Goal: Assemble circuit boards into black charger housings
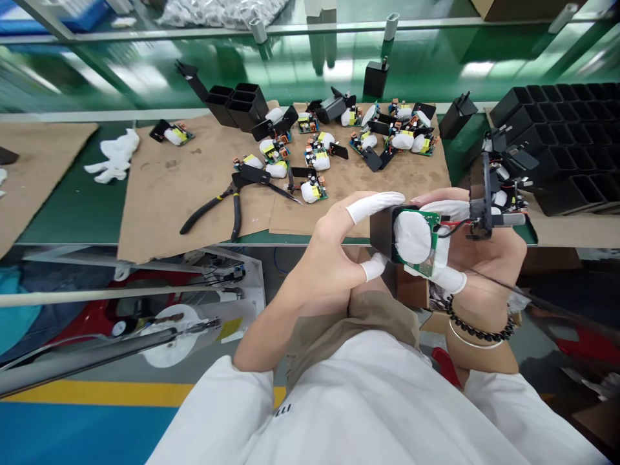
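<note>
View from above the near edge of the desk (pixel 72 206), toward its right end. The left hand (pixel 329 252) is closed on a black case (pixel 382 234), pinching it from above and below between two fingers in white finger covers (pixel 372 205). The right hand (pixel 489 258) is closed around a circuit board (pixel 417 240) that carries a white wrapped part, and the board sits at the open mouth of the case. A red wire (pixel 448 224) runs from the board to a black plug piece (pixel 479 203) standing just above the right hand. A bead bracelet (pixel 477 330) circles the right wrist. Case and board are held in the air just off the desk's near edge, above the person's lap.

On the desk, a cardboard sheet (pixel 169 187) covers the middle. Pliers (pixel 220 208) lie near its front edge with the handles spread and pointing toward the near edge of the desk. More circuit boards (pixel 320 155) with white parts and black lids lie scattered across the sheet, toward the far edge. A cluster of empty cases (pixel 235 102) stands at the far edge of the sheet. A crumpled white glove (pixel 115 157) lies on the sheet's left edge. Rows of black cases (pixel 571 129) fill the right end of the desk.
</note>
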Demonstrator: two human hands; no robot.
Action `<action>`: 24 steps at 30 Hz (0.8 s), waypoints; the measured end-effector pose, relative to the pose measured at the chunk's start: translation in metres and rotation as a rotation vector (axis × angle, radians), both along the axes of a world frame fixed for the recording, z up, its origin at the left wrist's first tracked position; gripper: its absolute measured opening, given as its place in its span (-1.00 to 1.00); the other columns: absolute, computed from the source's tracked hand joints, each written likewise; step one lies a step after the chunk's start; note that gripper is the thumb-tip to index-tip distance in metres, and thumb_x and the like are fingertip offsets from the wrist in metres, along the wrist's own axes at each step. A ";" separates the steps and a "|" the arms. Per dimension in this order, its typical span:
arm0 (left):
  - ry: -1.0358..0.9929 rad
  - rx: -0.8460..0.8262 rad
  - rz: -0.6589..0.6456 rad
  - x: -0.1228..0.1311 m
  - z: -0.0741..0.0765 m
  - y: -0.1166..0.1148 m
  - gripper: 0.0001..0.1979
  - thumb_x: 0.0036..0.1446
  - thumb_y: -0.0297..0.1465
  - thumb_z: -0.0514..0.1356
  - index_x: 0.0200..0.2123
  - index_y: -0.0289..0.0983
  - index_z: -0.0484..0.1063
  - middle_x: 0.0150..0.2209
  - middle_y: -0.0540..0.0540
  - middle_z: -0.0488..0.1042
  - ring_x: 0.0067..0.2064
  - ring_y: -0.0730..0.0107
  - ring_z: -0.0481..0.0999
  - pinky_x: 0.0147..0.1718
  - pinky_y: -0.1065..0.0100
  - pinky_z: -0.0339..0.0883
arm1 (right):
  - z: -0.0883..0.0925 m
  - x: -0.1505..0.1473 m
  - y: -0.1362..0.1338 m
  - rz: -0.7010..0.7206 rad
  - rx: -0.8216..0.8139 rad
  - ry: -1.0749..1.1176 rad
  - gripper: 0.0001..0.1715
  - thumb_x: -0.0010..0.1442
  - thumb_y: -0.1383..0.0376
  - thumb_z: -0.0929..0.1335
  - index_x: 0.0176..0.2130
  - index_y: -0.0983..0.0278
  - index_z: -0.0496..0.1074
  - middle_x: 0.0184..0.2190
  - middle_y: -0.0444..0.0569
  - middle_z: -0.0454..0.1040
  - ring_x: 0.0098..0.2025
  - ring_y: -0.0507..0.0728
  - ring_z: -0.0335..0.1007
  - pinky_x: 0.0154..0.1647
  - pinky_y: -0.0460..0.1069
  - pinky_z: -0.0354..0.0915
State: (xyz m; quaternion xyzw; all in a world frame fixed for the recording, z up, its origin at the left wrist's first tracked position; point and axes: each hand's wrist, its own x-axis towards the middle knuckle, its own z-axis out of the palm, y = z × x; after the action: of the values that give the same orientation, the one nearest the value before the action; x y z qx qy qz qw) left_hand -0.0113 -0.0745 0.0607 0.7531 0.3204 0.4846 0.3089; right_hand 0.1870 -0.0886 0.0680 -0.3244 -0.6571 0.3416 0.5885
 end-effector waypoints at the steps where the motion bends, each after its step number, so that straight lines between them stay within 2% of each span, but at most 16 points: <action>1: 0.003 -0.004 -0.002 0.000 0.000 0.000 -0.51 0.19 -0.39 0.33 0.19 -0.01 0.48 0.20 0.01 0.58 0.29 0.04 0.55 0.34 -0.03 0.47 | 0.000 0.000 0.000 0.001 -0.014 0.000 -0.45 0.02 0.36 0.59 0.00 -0.04 0.65 0.03 -0.13 0.61 0.10 0.29 0.57 0.20 0.23 0.55; 7: -0.016 -0.015 0.020 0.000 0.000 -0.001 -0.56 0.22 -0.38 0.31 0.17 -0.03 0.51 0.19 0.01 0.59 0.28 0.03 0.55 0.33 -0.06 0.47 | 0.002 -0.002 0.000 -0.013 -0.044 0.025 -0.52 0.02 0.31 0.58 -0.04 -0.03 0.66 0.00 -0.08 0.63 0.11 0.36 0.58 0.19 0.30 0.57; 10: -0.023 -0.053 0.019 0.000 0.000 -0.001 -0.56 0.20 -0.32 0.36 0.16 -0.07 0.52 0.19 -0.05 0.58 0.32 -0.07 0.51 0.37 -0.12 0.42 | 0.002 -0.003 0.000 0.012 -0.066 0.028 -0.50 0.01 0.35 0.58 -0.04 -0.02 0.65 0.02 -0.10 0.63 0.12 0.33 0.58 0.22 0.28 0.56; 14: 0.001 -0.091 0.040 -0.001 -0.002 0.000 -0.51 0.16 -0.21 0.42 0.15 -0.11 0.53 0.21 -0.10 0.56 0.37 -0.20 0.44 0.41 -0.21 0.33 | 0.000 -0.003 0.001 0.052 -0.028 0.052 -0.47 0.00 0.39 0.59 -0.02 0.04 0.64 0.04 -0.07 0.62 0.12 0.32 0.59 0.15 0.23 0.58; 18: 0.002 -0.109 0.045 0.000 -0.002 -0.001 -0.52 0.18 -0.20 0.39 0.16 -0.10 0.52 0.21 -0.09 0.55 0.39 -0.18 0.43 0.40 -0.21 0.35 | -0.001 -0.002 0.001 0.043 0.005 0.052 -0.45 -0.02 0.42 0.59 -0.01 0.09 0.65 0.03 -0.05 0.62 0.13 0.29 0.58 0.15 0.17 0.56; 24: 0.005 -0.105 0.023 -0.001 -0.004 0.000 -0.51 0.19 -0.17 0.38 0.17 -0.08 0.51 0.22 -0.08 0.55 0.40 -0.17 0.42 0.41 -0.20 0.34 | -0.001 -0.003 -0.001 0.027 0.024 0.027 -0.38 -0.01 0.47 0.57 0.02 0.01 0.64 0.03 -0.15 0.63 0.12 0.25 0.57 0.20 0.16 0.55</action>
State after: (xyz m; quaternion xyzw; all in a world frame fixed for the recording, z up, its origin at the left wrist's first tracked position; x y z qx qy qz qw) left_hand -0.0124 -0.0743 0.0565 0.7333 0.3547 0.4687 0.3417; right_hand 0.1844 -0.0892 0.0670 -0.3039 -0.6572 0.3459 0.5967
